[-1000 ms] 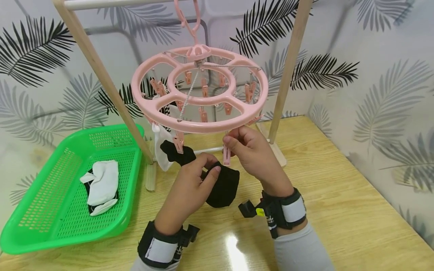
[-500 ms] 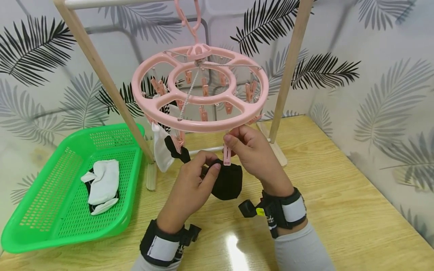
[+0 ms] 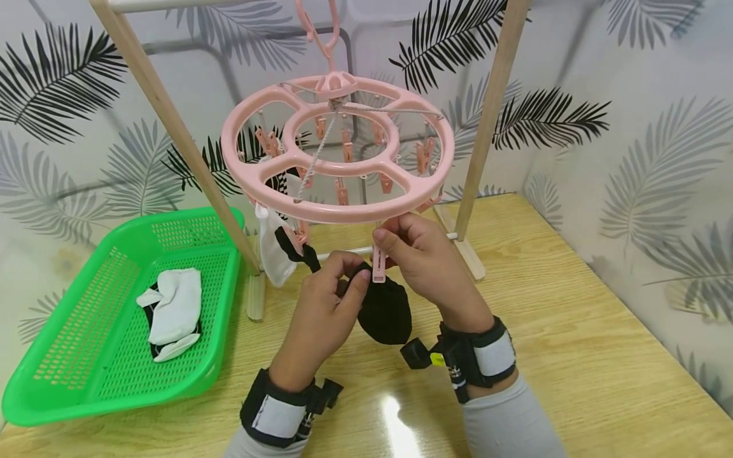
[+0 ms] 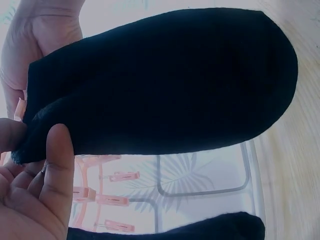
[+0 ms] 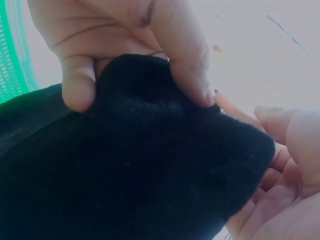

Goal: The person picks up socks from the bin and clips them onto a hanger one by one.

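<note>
Hands (image 3: 378,267) raised together, pinching black sock (image 3: 386,312) and clip (image 3: 378,264)

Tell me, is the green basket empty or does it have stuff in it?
Not empty. The green basket has white socks lying in it, with something dark underneath.

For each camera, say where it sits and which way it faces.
Head: on the head, looking forward and down at the pink hanger, green basket and both hands, left hand, right hand.
Left wrist: under the left hand, facing up past the black sock.
Right wrist: beside the right hand, facing the sock close up.
All views share the sock.
</note>
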Motion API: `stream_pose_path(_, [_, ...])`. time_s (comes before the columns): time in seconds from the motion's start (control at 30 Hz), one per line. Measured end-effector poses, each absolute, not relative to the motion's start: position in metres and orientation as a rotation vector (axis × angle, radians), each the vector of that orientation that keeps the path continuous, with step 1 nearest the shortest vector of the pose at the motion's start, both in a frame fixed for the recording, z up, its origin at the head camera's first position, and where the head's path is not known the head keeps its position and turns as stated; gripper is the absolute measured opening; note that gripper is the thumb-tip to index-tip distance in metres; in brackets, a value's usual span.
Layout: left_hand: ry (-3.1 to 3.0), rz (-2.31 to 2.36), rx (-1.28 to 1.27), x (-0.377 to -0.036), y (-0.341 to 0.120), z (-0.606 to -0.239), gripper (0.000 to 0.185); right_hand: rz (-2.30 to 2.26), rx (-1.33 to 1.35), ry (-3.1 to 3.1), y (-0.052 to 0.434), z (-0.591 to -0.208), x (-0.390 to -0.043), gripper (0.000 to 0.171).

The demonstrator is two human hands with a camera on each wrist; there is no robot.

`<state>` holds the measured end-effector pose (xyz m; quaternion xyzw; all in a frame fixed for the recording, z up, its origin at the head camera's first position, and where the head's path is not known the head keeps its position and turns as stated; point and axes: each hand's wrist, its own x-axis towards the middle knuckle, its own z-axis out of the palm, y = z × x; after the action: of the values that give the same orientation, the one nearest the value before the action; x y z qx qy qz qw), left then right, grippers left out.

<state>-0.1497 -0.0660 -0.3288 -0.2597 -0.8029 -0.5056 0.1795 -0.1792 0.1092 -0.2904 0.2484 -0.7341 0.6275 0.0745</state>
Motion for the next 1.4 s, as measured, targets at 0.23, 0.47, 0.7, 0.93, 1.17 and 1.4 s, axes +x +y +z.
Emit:
stream_pose_path(0.23, [-2.249,-1.559,-0.665,-0.1480,-0.0664,-0.3265,0.008,1.908,0.770,-2.175,0.1055,-0.2901,-0.1783,0.014])
stream_pose_path(0.47, [-2.243,-1.581,-0.616,-0.1464,-0.0662,-0.3235,0.009,1.903,0.777,-2.174,0.1047,-0.2906,-0.1789,0.013])
stream_pose_path(0.7, [-2.260,-1.563,-0.590,-0.1455,-0.0653,-0.3212,0.010,1.893,0.774,-2.185,0.1047,-0.2900,-0.1791,0.014])
stream_pose_path(0.93, [-2.229,-1.645,-0.594,-0.1455,-0.0656,-0.3198,0.012,1.879,0.762,-2.197,0.1041,-0.2887,-0.1787,0.014])
stream_pose_path(1.17, [-2.215,-1.641,-0.609,-0.1466,-0.0672,-0.3201,0.013,1.894,0.815,-2.207,0.1050,-0.2887,-0.1790,0.012])
stream_pose_path(1.4, [-2.250,-1.583,-0.611,-0.1486,-0.0702,-0.3214,0.012,1.888,0.869,-2.265,0.1069,-0.2905,-0.1821,0.009])
